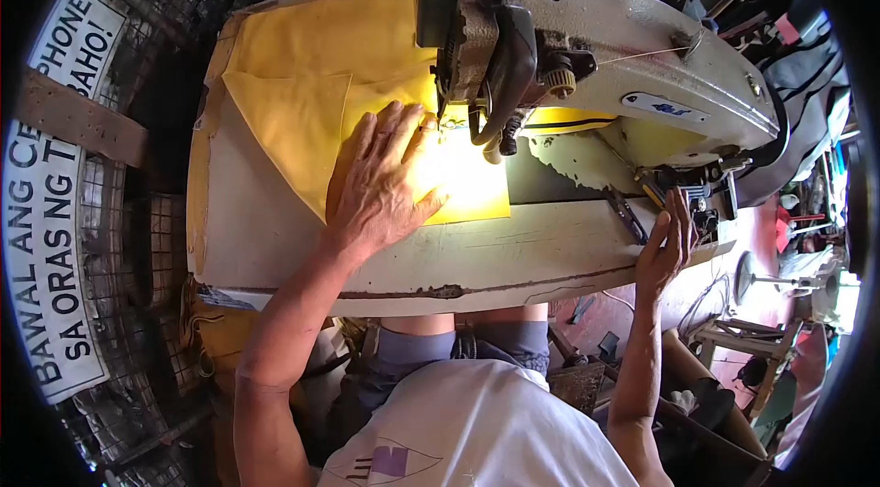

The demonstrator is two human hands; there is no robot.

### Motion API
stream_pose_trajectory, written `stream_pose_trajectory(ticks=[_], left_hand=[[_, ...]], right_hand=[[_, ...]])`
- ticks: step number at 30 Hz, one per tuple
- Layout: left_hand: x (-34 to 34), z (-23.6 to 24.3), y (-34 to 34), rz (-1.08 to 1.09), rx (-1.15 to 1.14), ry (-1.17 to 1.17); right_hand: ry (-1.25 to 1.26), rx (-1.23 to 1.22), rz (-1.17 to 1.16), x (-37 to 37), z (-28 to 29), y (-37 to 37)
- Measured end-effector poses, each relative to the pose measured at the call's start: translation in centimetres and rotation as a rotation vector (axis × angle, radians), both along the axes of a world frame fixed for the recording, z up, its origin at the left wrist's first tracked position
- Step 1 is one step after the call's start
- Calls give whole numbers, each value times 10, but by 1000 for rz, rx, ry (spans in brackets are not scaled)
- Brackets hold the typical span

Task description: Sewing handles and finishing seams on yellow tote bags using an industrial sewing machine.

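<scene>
Yellow fabric lies in folded layers on the sewing machine's pale table, reaching under the needle area of the sewing machine. My left hand rests flat on the fabric, just left of the needle, fingers stretched away from me. A bright lamp glow washes out the cloth beside it and hides the stitching spot. Over at the table's right end, my right hand is raised with its fingers straight and thumb apart, nothing visible in it. It is beside a small metal mechanism.
A dark pair of thread snips lies left of my right hand. The table's worn front edge runs above my lap. At left stand a wire mesh and white signs. A fan stands at the right.
</scene>
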State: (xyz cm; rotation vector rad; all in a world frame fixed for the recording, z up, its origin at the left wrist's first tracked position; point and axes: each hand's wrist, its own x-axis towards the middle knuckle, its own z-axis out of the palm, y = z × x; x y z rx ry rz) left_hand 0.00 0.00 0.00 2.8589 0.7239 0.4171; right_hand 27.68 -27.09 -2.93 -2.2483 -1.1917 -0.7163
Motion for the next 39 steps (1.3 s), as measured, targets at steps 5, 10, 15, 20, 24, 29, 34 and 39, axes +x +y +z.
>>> stream_pose_trajectory(ticks=[5, 10, 15, 20, 24, 29, 34, 39], left_hand=[[-3, -2, -3, -1, 45, -19], [-4, -1, -3, -15, 40, -52], [-2, -2, -2, 11, 1, -38], [-1, -2, 1, 21, -17, -12], [-1, -3, 0, 3, 1, 14], [1, -4, 2, 26, 8, -1], [-3, -4, 5, 3, -29, -51], [4, 13, 40, -119, -10, 163]], right_hand=[[-46, -38, -28, 1, 1, -1], [-70, 6, 22, 8, 2, -1], [-102, 223, 22, 61, 64, 5], [-119, 54, 28, 182, 172, 28], [-48, -311, 68, 312, 202, 49], [-146, -254, 166, 328, 149, 7], [21, 373, -311, 250, 18, -56], [417, 563, 1, 277, 98, -42]])
